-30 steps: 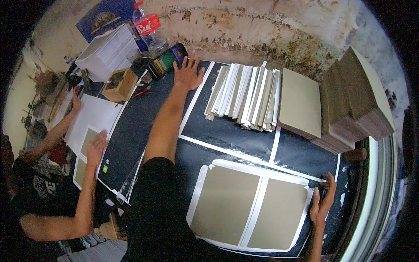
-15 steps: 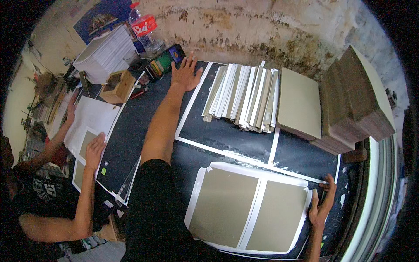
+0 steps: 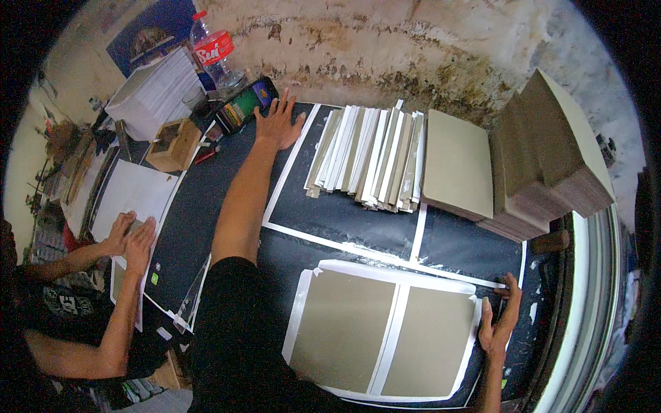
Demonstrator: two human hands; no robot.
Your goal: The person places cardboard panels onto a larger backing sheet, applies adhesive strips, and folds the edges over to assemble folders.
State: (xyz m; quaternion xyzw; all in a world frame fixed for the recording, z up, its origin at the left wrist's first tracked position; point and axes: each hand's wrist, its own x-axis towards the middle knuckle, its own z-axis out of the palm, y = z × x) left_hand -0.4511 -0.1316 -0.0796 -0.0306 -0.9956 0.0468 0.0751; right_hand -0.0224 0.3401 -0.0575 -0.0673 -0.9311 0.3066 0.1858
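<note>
A book cover case (image 3: 342, 321), two grey boards joined by a white strip with white folded edges, lies flat on the black tabletop before me. My right hand (image 3: 499, 320) is beside its right edge, fingers spread and loosely curled, gripping nothing. My left arm reaches far across the table. At its end my left hand (image 3: 278, 125) rests with fingers stretched and spread, right beside a phone (image 3: 246, 107) propped up with its screen lit. Whether those fingertips touch the phone is hard to make out.
A row of white and grey board strips (image 3: 368, 157) lies at the back, next to stacked grey boards (image 3: 458, 162) and taller stacks (image 3: 561, 141). At left stand a wooden box (image 3: 173, 146), a paper stack (image 3: 153, 96) and a plastic bottle (image 3: 219, 58). A co-worker's hands (image 3: 133, 239) press a white sheet.
My view has shifted slightly, so the table things appear further left. My hands keep nearly the same places. The co-worker's hands have come together on their sheet.
</note>
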